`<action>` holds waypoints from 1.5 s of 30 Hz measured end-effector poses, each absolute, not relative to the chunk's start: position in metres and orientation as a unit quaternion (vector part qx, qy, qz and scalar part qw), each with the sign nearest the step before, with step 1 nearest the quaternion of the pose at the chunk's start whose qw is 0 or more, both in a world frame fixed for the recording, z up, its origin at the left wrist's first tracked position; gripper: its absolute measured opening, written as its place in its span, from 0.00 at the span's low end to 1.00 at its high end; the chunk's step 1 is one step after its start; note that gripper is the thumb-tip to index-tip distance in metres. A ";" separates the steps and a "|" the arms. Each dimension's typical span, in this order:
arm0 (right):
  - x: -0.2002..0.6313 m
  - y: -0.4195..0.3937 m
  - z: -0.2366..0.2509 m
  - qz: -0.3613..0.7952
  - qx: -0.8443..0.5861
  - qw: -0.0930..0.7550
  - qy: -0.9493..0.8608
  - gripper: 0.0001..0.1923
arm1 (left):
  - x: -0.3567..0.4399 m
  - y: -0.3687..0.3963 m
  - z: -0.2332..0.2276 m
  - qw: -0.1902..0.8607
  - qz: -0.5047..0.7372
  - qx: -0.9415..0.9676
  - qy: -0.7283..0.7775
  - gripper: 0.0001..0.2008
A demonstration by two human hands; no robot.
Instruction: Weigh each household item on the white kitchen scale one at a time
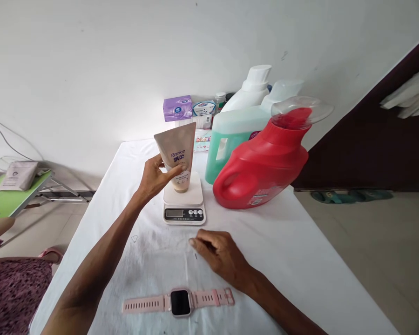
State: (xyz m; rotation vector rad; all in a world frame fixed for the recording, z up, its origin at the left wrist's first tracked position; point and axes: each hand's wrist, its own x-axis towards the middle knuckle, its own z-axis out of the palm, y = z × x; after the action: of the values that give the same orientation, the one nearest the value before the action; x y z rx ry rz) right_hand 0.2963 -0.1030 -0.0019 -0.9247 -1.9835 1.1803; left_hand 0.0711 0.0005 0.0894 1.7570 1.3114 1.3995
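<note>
My left hand (157,177) grips a beige squeeze tube (178,151) standing cap-down on the platform of a small white kitchen scale (184,207). The tube's printed front faces me. My right hand (221,256) rests palm-down on the white cloth just in front of the scale, fingers loosely curled, holding nothing. A pink smartwatch (179,301) lies flat on the cloth near me, strap spread out, between my two forearms.
A red detergent jug (265,163) with a clear cap, a green jug (230,132) and a white bottle (253,88) stand right of the scale. Tissue packs (177,108) sit by the wall. The white table (300,260) has open floor to the right; a green folding table (10,195) stands left.
</note>
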 end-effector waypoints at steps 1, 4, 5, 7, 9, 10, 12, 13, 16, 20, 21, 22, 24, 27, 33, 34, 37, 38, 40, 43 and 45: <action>0.289 -0.106 0.000 0.461 -0.322 0.304 -0.769 0.23 | 0.070 0.000 0.087 0.266 0.528 0.648 0.480 0.22; 0.264 -0.105 -0.003 0.502 -0.257 0.253 -0.786 0.20 | 0.064 0.006 0.075 0.273 0.598 0.590 0.468 0.34; 0.256 -0.103 -0.005 0.519 -0.240 0.240 -0.784 0.19 | 0.061 0.009 0.069 0.277 0.625 0.555 0.473 0.38; 0.242 -0.098 -0.010 0.553 -0.214 0.220 -0.775 0.18 | 0.056 0.015 0.052 0.279 0.663 0.480 0.502 0.42; 0.232 -0.094 -0.016 0.580 -0.192 0.209 -0.763 0.17 | 0.049 0.020 0.032 0.272 0.679 0.420 0.537 0.42; 0.229 -0.092 -0.018 0.590 -0.186 0.207 -0.758 0.17 | 0.046 0.020 0.022 0.268 0.681 0.400 0.552 0.42; 0.227 -0.090 -0.022 0.602 -0.178 0.205 -0.751 0.17 | 0.040 0.019 0.003 0.268 0.675 0.382 0.572 0.41; 0.227 -0.090 -0.023 0.606 -0.176 0.205 -0.748 0.16 | 0.037 0.017 -0.004 0.271 0.669 0.381 0.577 0.41; 0.229 -0.089 -0.026 0.613 -0.171 0.220 -0.740 0.16 | 0.031 0.014 -0.018 0.289 0.649 0.398 0.581 0.40; 0.232 -0.090 -0.027 0.623 -0.174 0.231 -0.727 0.15 | 0.028 0.016 -0.022 0.300 0.627 0.416 0.587 0.38; 0.233 -0.090 -0.027 0.627 -0.178 0.228 -0.723 0.14 | 0.028 0.017 -0.022 0.300 0.624 0.417 0.590 0.38; 0.233 -0.090 -0.027 0.630 -0.182 0.225 -0.721 0.14 | 0.027 0.018 -0.023 0.299 0.621 0.417 0.592 0.38; 0.234 -0.090 -0.027 0.632 -0.187 0.219 -0.719 0.13 | 0.027 0.020 -0.024 0.299 0.618 0.417 0.596 0.37; 0.234 -0.090 -0.028 0.630 -0.186 0.222 -0.720 0.13 | 0.026 0.021 -0.026 0.296 0.614 0.421 0.599 0.37; 0.234 -0.090 -0.027 0.624 -0.190 0.216 -0.727 0.13 | 0.028 0.020 -0.025 0.294 0.600 0.432 0.605 0.36; 0.233 -0.091 -0.027 0.625 -0.191 0.216 -0.726 0.13 | 0.028 0.020 -0.024 0.293 0.598 0.434 0.607 0.36; 0.233 -0.091 -0.027 0.628 -0.194 0.216 -0.722 0.13 | 0.030 0.020 -0.022 0.291 0.595 0.437 0.609 0.36; 0.233 -0.091 -0.027 0.627 -0.195 0.216 -0.722 0.13 | 0.030 0.020 -0.022 0.290 0.595 0.437 0.609 0.36; 0.234 -0.091 -0.028 0.626 -0.194 0.215 -0.724 0.13 | 0.030 0.020 -0.022 0.290 0.595 0.437 0.608 0.36; 0.234 -0.091 -0.028 0.625 -0.193 0.214 -0.726 0.12 | 0.029 0.021 -0.024 0.290 0.592 0.437 0.611 0.37; 0.234 -0.091 -0.027 0.625 -0.193 0.215 -0.725 0.13 | 0.028 0.021 -0.024 0.291 0.589 0.438 0.614 0.37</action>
State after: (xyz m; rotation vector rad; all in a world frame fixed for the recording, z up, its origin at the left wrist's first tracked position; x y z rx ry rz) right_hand 0.2344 -0.0908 -0.0267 -0.5357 -2.0091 1.7343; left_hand 0.0284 0.0213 -0.0241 1.1687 1.6363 1.5708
